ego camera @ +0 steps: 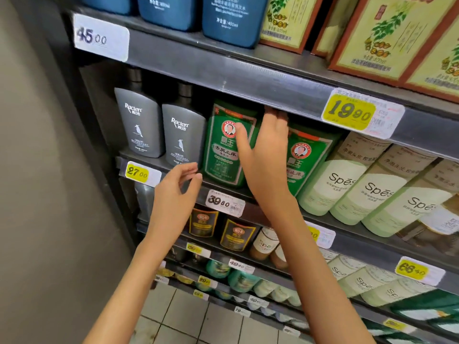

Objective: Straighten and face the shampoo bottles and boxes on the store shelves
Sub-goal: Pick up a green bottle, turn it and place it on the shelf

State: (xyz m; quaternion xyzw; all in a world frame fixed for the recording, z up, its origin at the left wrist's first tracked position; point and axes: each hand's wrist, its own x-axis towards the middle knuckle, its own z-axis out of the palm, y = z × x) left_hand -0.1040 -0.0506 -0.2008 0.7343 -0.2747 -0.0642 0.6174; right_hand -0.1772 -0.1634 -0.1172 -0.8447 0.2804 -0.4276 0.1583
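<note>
Two green shampoo bottles stand side by side on the middle shelf [248, 197]. My right hand [265, 155] reaches between them, thumb on the front of the left green bottle [221, 147], fingers spread over the gap and hiding part of the right green bottle [308, 155]; a firm grip cannot be confirmed. My left hand [176, 192] hovers in front of the shelf edge below the nearer grey Raclen bottle [182, 135], fingers curled apart and holding nothing. A second grey Raclen bottle [140, 122] stands further left.
Pale green Spes bottles [347, 187] fill the shelf to the right. Blue bottles [228, 18] and yellow boxes [387, 33] sit on the shelf above. Lower shelves hold dark and green bottles. A grey wall [37, 194] borders the left; tiled floor [186, 319] lies below.
</note>
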